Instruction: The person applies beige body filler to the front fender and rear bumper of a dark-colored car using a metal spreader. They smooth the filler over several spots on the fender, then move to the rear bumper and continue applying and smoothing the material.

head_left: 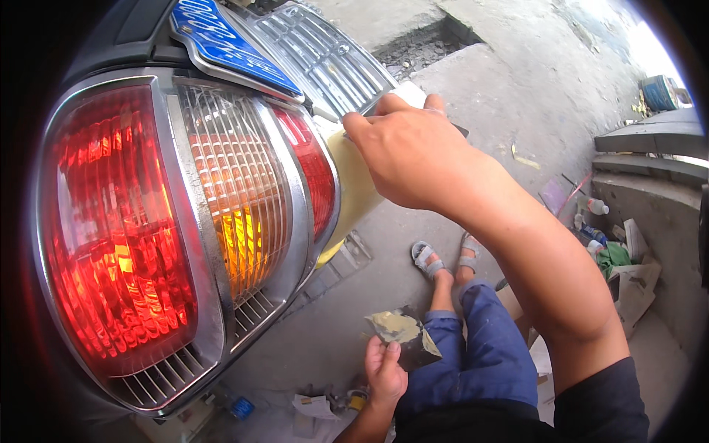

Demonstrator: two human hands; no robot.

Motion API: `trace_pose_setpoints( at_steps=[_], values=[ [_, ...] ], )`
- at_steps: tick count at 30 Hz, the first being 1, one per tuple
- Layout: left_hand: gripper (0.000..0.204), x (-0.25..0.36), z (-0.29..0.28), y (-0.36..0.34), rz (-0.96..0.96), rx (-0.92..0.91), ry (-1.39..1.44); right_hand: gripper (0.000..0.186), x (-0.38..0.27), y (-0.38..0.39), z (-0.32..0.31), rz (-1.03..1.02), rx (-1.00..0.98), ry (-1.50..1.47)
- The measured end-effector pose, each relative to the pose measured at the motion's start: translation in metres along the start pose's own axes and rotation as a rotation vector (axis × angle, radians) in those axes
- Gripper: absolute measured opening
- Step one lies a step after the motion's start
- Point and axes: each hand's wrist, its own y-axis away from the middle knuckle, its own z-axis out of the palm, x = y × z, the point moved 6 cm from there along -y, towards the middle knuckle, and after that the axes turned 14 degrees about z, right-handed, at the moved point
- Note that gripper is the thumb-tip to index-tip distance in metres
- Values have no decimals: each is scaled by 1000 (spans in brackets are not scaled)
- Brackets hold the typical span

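My left hand point(386, 369) grips a dark, flat board point(417, 354) by its near edge, thumb on top. Yellowish body filler point(394, 325) is smeared over the board's upper face. My right hand point(402, 151) is raised at the vehicle's corner, knuckles up, fingers curled over. A thin dark edge shows past the far side of this hand, but most of what it holds is hidden beneath it. Under the right hand a pale yellow body panel point(351, 181) curves down beside the chrome-framed tail light point(240, 199), with its red and amber lenses.
Above the light sit a blue number plate point(236, 52) and a silver slatted grille point(317, 55). A broken pit point(425, 48) opens in the concrete floor beyond. Bottles and rubbish point(602, 236) lie at right by a ledge point(650, 140). My sandalled feet point(428, 258) stand below.
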Motion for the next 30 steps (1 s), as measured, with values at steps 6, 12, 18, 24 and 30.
trace_pose_setpoints(
  at_steps=[6,12,18,24,30],
  values=[
    [27,3,6,-5,9,9,38,22,-25,-15,3,-67,-175,68],
    [26,6,7,-4,19,0,3,20,-30,20,8,-184,-225,108],
    [30,13,14,-6,34,16,63,15,-4,44,-7,-161,-90,68],
    [29,5,17,-5,39,-31,39,17,11,4,-18,-168,-20,142],
    [29,6,27,-2,40,35,30,20,-11,-31,-13,-323,-52,123]
  ],
)
